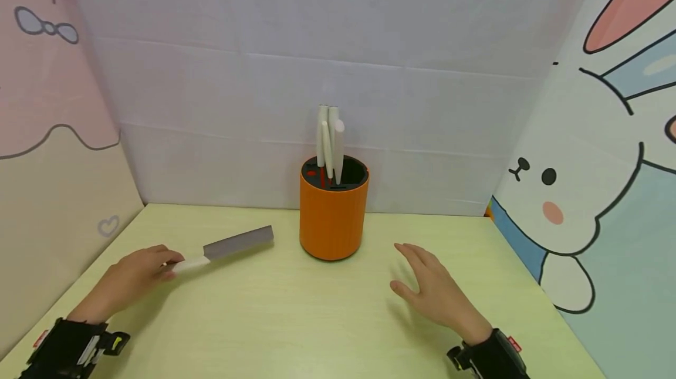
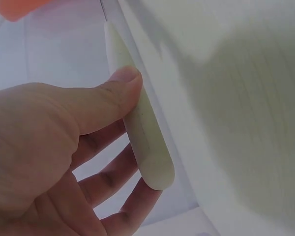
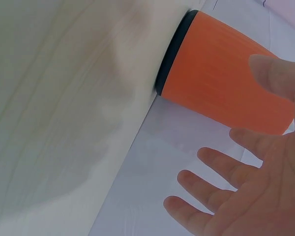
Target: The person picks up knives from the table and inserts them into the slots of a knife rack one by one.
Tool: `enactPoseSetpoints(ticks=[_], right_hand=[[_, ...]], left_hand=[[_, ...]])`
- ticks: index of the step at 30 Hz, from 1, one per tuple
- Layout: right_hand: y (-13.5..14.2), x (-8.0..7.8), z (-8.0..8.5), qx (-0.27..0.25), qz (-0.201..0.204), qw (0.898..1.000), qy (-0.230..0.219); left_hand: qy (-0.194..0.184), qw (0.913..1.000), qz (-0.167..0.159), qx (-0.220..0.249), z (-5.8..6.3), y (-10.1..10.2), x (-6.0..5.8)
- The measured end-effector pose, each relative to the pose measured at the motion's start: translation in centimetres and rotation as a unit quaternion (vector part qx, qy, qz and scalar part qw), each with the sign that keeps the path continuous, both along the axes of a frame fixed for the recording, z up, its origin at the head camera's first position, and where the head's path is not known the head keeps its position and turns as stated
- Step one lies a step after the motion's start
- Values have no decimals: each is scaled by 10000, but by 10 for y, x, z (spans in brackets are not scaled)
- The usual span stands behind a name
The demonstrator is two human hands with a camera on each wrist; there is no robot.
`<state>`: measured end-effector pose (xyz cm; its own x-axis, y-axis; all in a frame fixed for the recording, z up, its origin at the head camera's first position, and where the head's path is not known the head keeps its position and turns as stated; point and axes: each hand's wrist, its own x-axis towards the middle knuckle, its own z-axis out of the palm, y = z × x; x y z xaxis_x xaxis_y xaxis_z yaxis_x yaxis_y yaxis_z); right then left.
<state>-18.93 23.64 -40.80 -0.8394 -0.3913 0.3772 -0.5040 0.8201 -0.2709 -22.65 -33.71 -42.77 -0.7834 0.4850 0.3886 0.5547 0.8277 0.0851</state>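
Observation:
My left hand (image 1: 139, 276) grips the white handle (image 2: 155, 142) of a cleaver (image 1: 239, 243), thumb on one side and fingers on the other. Its broad grey blade points right, toward the orange knife block (image 1: 333, 220), and casts a shadow on the table. In the left wrist view the blade is hardly visible. Several white-handled knives (image 1: 328, 141) stand upright in the block's black top, which has a wide dark opening at its right. To the block's right, my right hand (image 1: 435, 288) hovers with fingers spread and nothing in them. From the right wrist, the block's orange side shows beyond the thumb.
The pale yellow-green table (image 1: 296, 326) ends at a white sheet (image 1: 253, 91) behind the block. A pink and cream panel (image 1: 58, 179) borders the left side, and a panel with a cartoon rabbit (image 1: 581, 203) borders the right. Black wrist bands are on both arms.

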Motion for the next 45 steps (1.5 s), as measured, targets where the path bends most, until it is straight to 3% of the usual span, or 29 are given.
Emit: enactPoseSetpoints(ticks=[7,19,30,45], right_hand=[[0,-1,-2,3,34,10000,-13],[-3,0,-3,-13,48,10000,-80],[-4,0,-3,-10,90,10000,-14],[-20,0,7,-93,167,9997,-124]], left_hand=[[164,9993,-326,5,-3,17,13],[576,9920,-1118,76,-6,57,20],[271,9900,-1377,124,0,90,21],[-180,9887,-1482,-97,3,154,14]])
